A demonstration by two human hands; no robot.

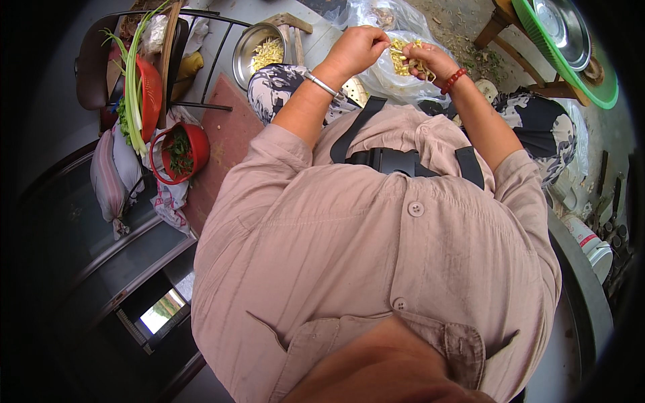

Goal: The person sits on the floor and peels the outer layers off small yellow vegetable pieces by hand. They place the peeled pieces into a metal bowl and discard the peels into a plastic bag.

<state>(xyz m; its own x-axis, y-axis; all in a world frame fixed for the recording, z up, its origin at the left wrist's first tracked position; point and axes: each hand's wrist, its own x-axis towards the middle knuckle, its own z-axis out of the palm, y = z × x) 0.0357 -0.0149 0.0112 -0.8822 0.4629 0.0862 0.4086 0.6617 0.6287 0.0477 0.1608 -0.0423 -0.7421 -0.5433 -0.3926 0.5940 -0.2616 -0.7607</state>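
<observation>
My left hand (357, 49), with a silver bangle at the wrist, is closed with thumb and forefinger pinched on what looks like the thin pale end of a bean sprout. Close beside it, my right hand (432, 61), wearing a red bead bracelet, holds a small bunch of yellow-headed bean sprouts (419, 64). Under both hands lies a clear plastic bag (385, 83) with more sprouts inside. A round steel bowl (239, 59) holding a heap of sprouts (268, 53) stands to the left, by my patterned trouser leg.
At left are a red basket (200, 146) of green leaves, a red colander (151, 95), celery-like stalks (132, 90) and a black metal frame (214, 60). A small wooden stool (298, 45) stands behind the bowl. A green tray (546, 43) bearing a steel basin (564, 30) is at upper right.
</observation>
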